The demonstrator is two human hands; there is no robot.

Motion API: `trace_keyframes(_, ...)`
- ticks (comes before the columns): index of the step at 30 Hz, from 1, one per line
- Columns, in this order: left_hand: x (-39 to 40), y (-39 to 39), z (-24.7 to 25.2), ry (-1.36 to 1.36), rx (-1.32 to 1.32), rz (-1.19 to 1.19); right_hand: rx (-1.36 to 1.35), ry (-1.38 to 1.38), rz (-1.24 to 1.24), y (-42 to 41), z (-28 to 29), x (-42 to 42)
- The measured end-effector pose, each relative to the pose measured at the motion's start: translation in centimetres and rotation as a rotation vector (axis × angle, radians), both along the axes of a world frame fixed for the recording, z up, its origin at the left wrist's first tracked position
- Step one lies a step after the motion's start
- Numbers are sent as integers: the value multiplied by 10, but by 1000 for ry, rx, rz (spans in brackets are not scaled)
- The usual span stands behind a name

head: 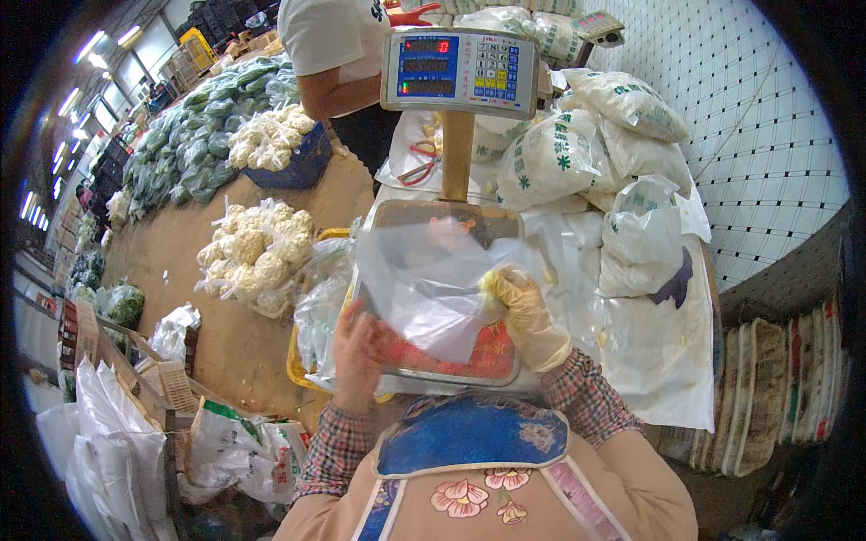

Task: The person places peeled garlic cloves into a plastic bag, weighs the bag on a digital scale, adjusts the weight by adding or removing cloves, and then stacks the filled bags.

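My right hand [531, 318], in a pale rubber glove, pinches the edge of a thin white plastic bag [433, 297]. The bag is blurred and hangs over the metal pan [484, 348] of a digital weighing scale [460, 71]. A red printed surface shows in the pan beneath it. My left hand [357, 355] is bare and blurred, at the pan's left edge close to the bag. Whether its fingers hold anything cannot be made out. The scale's display stands on a post behind the pan.
Filled white bags [548, 159] are piled at the back right of the table, with red-handled scissors [418, 166] beyond the pan. Bagged cauliflower [257, 257] lies left on the floor; more fills a blue crate [291, 166]. A person [338, 47] stands behind the scale. Stacked crates [758, 399] stand right.
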State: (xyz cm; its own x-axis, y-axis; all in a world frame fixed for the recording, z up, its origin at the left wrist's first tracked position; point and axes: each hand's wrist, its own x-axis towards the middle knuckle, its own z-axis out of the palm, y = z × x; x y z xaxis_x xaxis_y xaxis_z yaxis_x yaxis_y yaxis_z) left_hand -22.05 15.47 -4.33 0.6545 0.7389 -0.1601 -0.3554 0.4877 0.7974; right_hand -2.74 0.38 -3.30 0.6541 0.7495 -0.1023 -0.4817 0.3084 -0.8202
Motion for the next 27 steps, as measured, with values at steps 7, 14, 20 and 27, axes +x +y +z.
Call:
trace_keyframes(7,49,-48,25,275,1082,-168,-315,-554,58,13,-15,-26)
trace_keyframes(14,9,41,20,605,1163,354,204,-908,-741,-8,-15,21)
trace_keyframes(20,35,-36,82,389,1700,181,-174,-833,-278,-16,4,29)
trace_keyframes(27,57,-8,64,424,1703,377,-412,-1083,-163,-6,76,-10)
